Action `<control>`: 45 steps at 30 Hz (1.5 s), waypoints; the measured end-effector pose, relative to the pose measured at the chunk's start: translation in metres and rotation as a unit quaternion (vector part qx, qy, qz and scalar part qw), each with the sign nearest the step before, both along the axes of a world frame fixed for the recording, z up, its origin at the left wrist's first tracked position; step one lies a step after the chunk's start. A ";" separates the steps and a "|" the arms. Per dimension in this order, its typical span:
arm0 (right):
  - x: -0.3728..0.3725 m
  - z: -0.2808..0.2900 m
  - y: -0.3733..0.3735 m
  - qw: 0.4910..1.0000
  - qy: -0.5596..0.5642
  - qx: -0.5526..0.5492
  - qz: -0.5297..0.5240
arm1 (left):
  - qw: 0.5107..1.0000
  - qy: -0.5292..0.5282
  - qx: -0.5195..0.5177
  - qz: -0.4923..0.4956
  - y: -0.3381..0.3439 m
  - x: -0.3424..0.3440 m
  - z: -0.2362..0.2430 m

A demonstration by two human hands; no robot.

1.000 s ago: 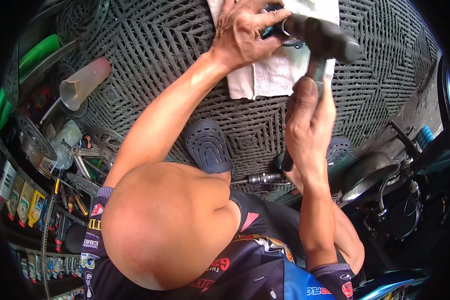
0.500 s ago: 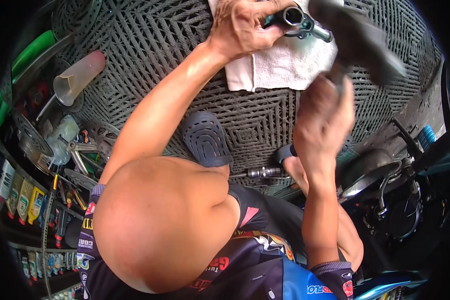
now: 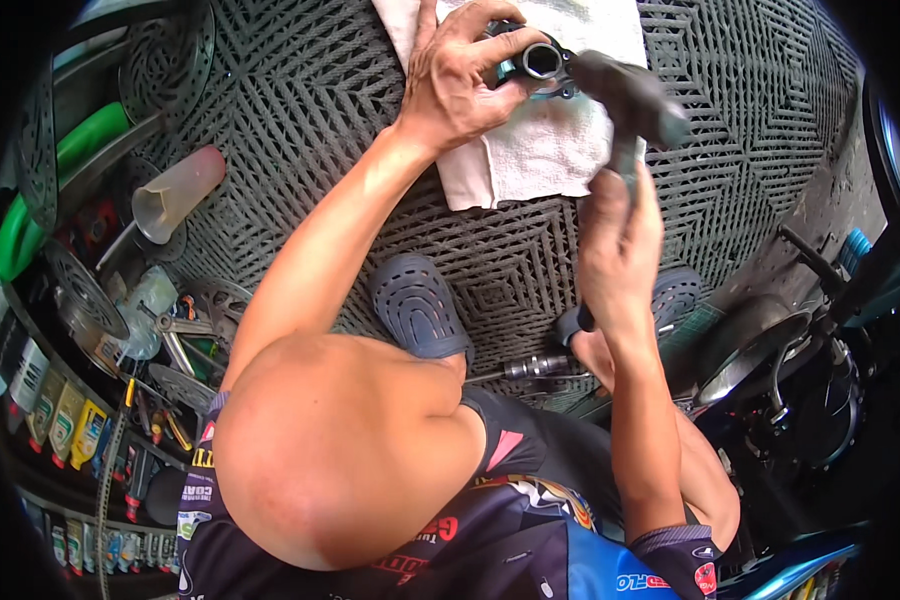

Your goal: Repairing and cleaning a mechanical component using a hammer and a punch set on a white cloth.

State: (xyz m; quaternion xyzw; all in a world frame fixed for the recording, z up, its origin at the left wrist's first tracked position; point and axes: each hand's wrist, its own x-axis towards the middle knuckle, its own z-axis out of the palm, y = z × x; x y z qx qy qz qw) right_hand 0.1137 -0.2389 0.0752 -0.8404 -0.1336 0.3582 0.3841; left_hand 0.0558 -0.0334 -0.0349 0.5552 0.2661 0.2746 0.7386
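My left hand (image 3: 460, 85) is closed around a dark metal part with a round, hollow tube end (image 3: 542, 61) facing up. It holds the part over a white towel (image 3: 530, 165) spread on the mat. The rest of the part is hidden by my fingers and the hammer. In my right hand (image 3: 618, 250) is a hammer (image 3: 630, 100), gripped by its handle and slightly blurred. Its dark head is beside the part, just right of the tube end; whether they touch I cannot tell.
A dark lattice floor mat (image 3: 710, 200) lies below. At left are a translucent plastic cup (image 3: 178, 196), brake discs (image 3: 168, 62), a green curved object (image 3: 90, 135) and shelved bottles (image 3: 88, 432). A cylindrical metal tool (image 3: 542, 367) lies near my feet. Motorcycle parts (image 3: 790, 400) stand at right.
The hammer has swung left and its head is now close to the metal part. My left hand keeps its grip; the part appears lower and further left as the view shifts.
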 end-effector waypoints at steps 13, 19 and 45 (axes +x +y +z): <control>0.078 -0.060 -0.100 0.916 -0.340 -0.211 -0.023 | 0.999 -0.019 -0.034 -0.023 0.059 -0.043 0.003; 0.074 -0.043 -0.016 0.909 -0.376 -0.015 0.180 | 0.999 -0.004 -0.040 -0.014 0.058 -0.048 0.005; 0.061 0.019 0.032 0.989 -0.033 0.071 0.126 | 0.860 0.205 0.461 0.078 0.038 -0.068 -0.021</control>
